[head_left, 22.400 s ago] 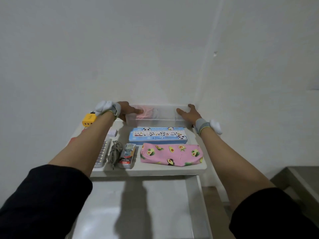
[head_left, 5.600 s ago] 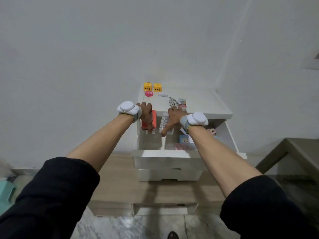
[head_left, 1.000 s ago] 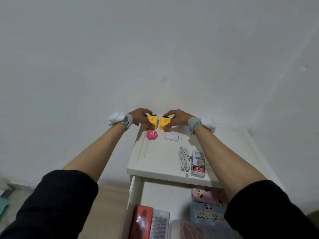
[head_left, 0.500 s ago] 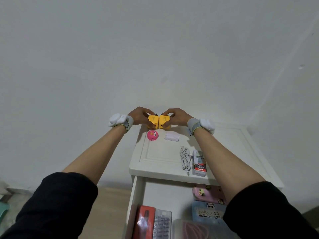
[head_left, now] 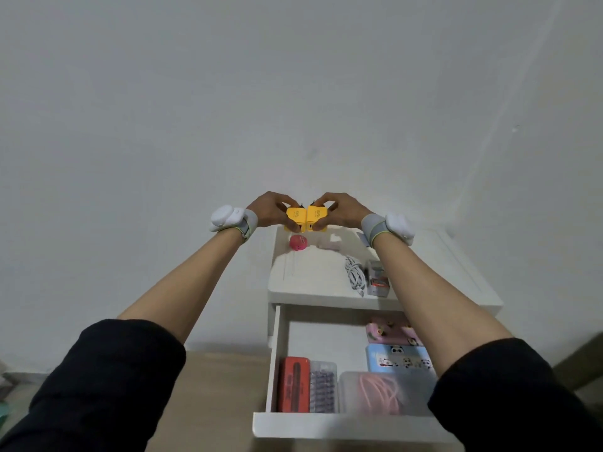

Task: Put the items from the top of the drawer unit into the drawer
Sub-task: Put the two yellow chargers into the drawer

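Observation:
My left hand [head_left: 269, 208] grips a yellow charger block [head_left: 294, 219] and my right hand [head_left: 341, 208] grips a second yellow charger block [head_left: 316, 218]. The two blocks touch side by side, lifted above the back of the white drawer unit top [head_left: 313, 278]. On that top lie a pink round item [head_left: 297, 242], a small white adapter [head_left: 329, 244], a coiled white cable [head_left: 355, 275] and a small boxed pack [head_left: 378, 282]. Below, the open drawer [head_left: 326, 427] holds a red case [head_left: 293, 384], a clear pill-like strip [head_left: 323, 386], a clear box with a pink cable [head_left: 381, 391], a blue panda case [head_left: 396, 358] and a pink avocado pouch [head_left: 388, 334].
White walls stand behind and to the right of the unit, meeting in a corner. A wooden floor [head_left: 212, 386] lies to the left of the drawer. Part of the drawer's back left floor [head_left: 323, 334] is bare. A dark ledge [head_left: 584, 360] shows at the far right.
Both hands have lifted the yellow blocks off the top and pressed them together. The view has tilted down, showing more of the open drawer.

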{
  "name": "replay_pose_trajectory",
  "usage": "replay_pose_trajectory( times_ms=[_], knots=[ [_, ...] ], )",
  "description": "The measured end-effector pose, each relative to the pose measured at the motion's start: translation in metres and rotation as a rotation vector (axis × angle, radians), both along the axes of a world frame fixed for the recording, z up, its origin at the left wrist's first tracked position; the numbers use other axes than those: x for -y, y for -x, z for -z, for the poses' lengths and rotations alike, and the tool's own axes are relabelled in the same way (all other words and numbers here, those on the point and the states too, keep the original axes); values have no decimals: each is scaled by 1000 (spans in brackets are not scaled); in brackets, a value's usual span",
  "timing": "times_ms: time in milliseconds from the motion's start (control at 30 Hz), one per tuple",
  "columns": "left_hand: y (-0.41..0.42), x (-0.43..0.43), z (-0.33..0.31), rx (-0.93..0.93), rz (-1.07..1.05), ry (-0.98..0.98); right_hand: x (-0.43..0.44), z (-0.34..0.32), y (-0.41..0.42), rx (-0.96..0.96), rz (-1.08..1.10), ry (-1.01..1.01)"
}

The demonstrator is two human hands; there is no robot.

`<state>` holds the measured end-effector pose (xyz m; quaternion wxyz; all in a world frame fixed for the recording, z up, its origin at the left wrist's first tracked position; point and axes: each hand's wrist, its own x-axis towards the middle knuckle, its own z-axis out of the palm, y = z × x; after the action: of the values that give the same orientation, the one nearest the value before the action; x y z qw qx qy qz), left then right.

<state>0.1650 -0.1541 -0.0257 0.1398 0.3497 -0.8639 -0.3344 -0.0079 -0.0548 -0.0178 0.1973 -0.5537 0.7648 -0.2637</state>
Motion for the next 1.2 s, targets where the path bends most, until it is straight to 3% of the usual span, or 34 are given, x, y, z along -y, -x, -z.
replay_pose_trajectory(
  times_ms=[633, 1200],
  knots=[
    [-58, -108, -6, 39, 89, 39, -139, -11, -74, 43, 82, -33],
    [-58, -206, 47, 208, -8, -11, -227, 51, -62, 112, -56, -214]
  ],
)
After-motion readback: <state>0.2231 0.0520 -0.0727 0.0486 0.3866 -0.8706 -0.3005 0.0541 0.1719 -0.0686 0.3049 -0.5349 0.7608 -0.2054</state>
